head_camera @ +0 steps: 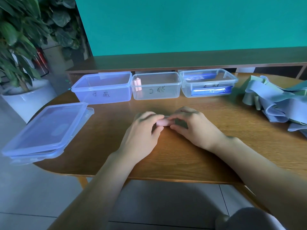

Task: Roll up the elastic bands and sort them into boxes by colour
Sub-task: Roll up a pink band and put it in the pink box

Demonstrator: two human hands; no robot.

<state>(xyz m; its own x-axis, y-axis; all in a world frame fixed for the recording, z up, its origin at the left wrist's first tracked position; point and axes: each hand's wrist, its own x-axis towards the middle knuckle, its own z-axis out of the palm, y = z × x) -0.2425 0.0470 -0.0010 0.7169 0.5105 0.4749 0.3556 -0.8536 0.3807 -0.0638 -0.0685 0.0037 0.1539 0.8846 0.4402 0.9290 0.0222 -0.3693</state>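
Both hands meet at the middle of the wooden surface (166, 155), working one pink elastic band (163, 122) that is wound into a short roll lying on the wood. The left hand (142, 131) curls its fingers over the roll's left end with the thumb tucked below it, and the right hand (192, 127) pinches the right end between thumb and fingertips; so each hand is clamped on the same roll.

Along the far edge stand three open plastic boxes in a row. The left box (103, 87) has a bluish tint and a handwritten "B" on its front wall. The middle box (156, 85), clear and marked "C", holds two pink rolls (137, 82) leaning in its left corner (the one band colour already sorted here). The right box (208, 83) is clear, with something blue inside that I cannot make out.

At the right lies a loose heap of unrolled bands (279, 103), pale blue and green. At the near left, stacked lids (48, 130) overhang the surface's edge. A potted plant (20, 39) stands on the floor beyond.
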